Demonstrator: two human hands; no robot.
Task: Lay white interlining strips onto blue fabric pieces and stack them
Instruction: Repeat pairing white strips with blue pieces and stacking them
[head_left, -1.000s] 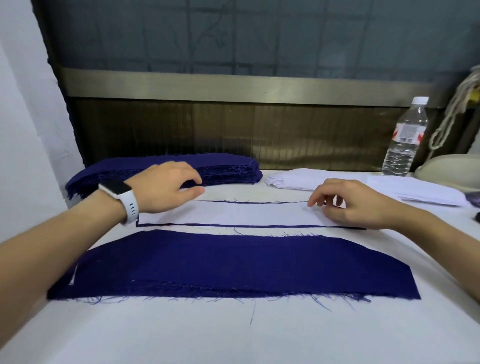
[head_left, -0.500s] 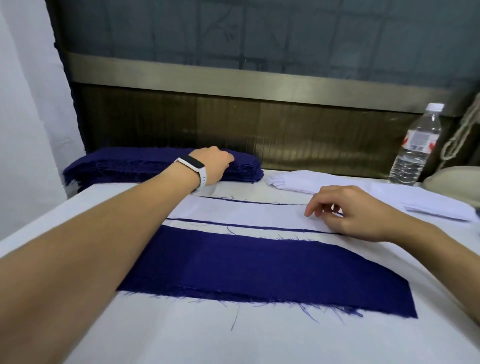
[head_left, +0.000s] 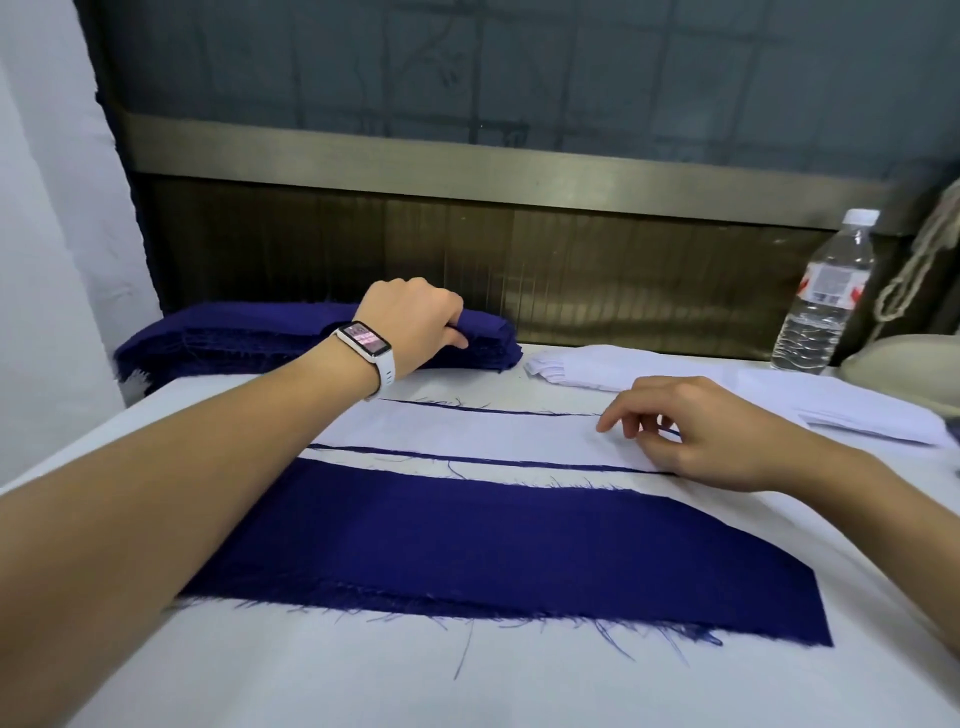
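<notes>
A long blue fabric piece (head_left: 498, 545) lies flat across the near table. Behind it a white interlining strip (head_left: 467, 431) covers another blue piece, whose edges show as thin dark lines. My left hand (head_left: 415, 322) reaches to the back and pinches the top layer of the blue fabric stack (head_left: 218, 338) near its right end. My right hand (head_left: 691, 431) rests on the right end of the white strip, fingers loosely curled and holding nothing. A pile of white interlining strips (head_left: 597, 369) sits at the back right.
A plastic water bottle (head_left: 826, 296) stands at the back right beside a beige rounded object (head_left: 904, 364) and a hanging cord (head_left: 919, 260). A dark panel wall (head_left: 519, 260) closes the back. The table (head_left: 363, 686) has a white cover.
My left hand has moved from the white strip back to the blue stack and now pinches its top layer. My right hand has stayed on the strip's right end.
</notes>
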